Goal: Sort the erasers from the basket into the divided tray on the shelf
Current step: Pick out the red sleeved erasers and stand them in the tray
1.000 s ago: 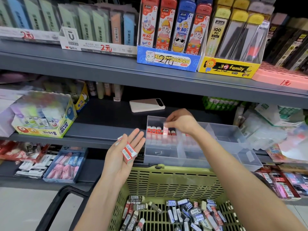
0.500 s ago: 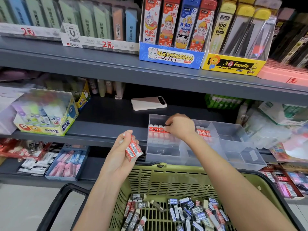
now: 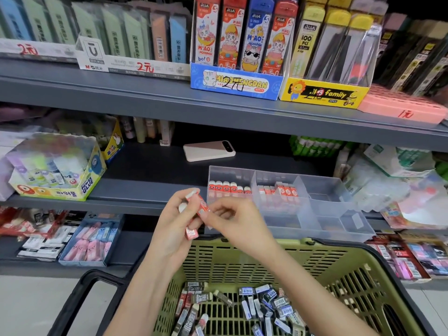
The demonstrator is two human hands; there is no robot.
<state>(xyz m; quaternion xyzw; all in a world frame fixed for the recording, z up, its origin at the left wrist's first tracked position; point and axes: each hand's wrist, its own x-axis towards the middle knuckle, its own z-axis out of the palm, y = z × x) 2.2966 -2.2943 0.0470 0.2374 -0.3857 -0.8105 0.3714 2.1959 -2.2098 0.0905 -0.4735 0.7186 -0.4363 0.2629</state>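
Observation:
My left hand (image 3: 173, 229) grips a few red-sleeved erasers (image 3: 197, 202) in front of the shelf edge. My right hand (image 3: 232, 220) pinches the lower end of the topmost one. Just right of both hands, the clear divided tray (image 3: 339, 214) stands on the middle shelf. Its back-left compartment holds a row of red erasers (image 3: 228, 186). The compartment beside that one holds more red erasers (image 3: 283, 190), while the right compartments look bare. Below my arms, the green basket (image 3: 315, 267) holds several loose erasers (image 3: 261, 304) with dark, blue and red sleeves.
A white phone (image 3: 208, 151) lies on the shelf behind the tray. A glue-stick box (image 3: 55, 170) stands at the left. Plastic-wrapped packs (image 3: 392, 180) crowd the right of the tray. The basket's black handle (image 3: 80, 294) hangs at the lower left.
My right hand left the tray's back-left compartment and came back to my left hand. My left hand closed from an open palm round its erasers and rose toward the tray.

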